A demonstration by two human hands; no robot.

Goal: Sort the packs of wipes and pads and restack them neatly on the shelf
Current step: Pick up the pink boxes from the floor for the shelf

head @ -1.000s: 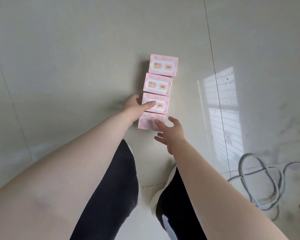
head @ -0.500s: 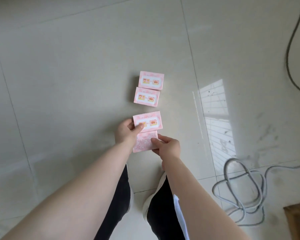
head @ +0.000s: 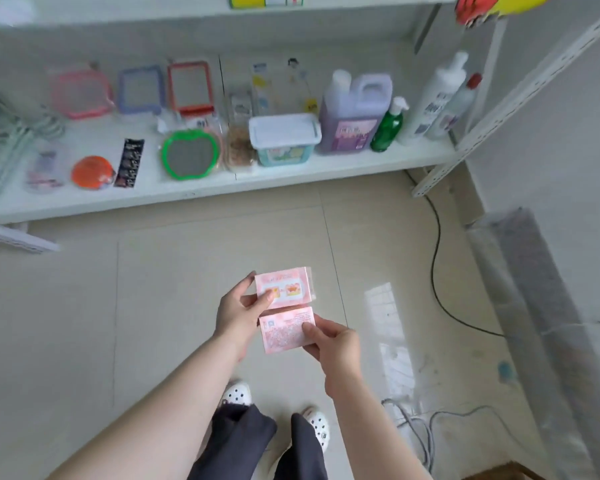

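My left hand point(head: 238, 311) grips a pink pack point(head: 286, 287) by its left end, picture side up, thumb on its face. My right hand point(head: 333, 342) holds a second pink pack point(head: 284, 329) just below it, printed back side up, thumb on its right part. Both packs are lifted above the tiled floor, edges nearly touching. The white shelf point(head: 291, 174) stands ahead of me, beyond the packs. The other pink packs seen earlier are out of view.
The shelf carries a lidded white tub point(head: 284, 137), a purple jug point(head: 355, 114), a green pump bottle point(head: 388, 125), white bottles, framed mirrors and small packets. A black cable point(head: 437, 265) and grey cords point(head: 420, 431) lie on the floor to the right. A wrapped roll point(head: 534, 306) leans at right.
Both hands lifted their pink packs off the floor row. My view swung up from the floor toward the shelf, leaving the other two packs out of sight.
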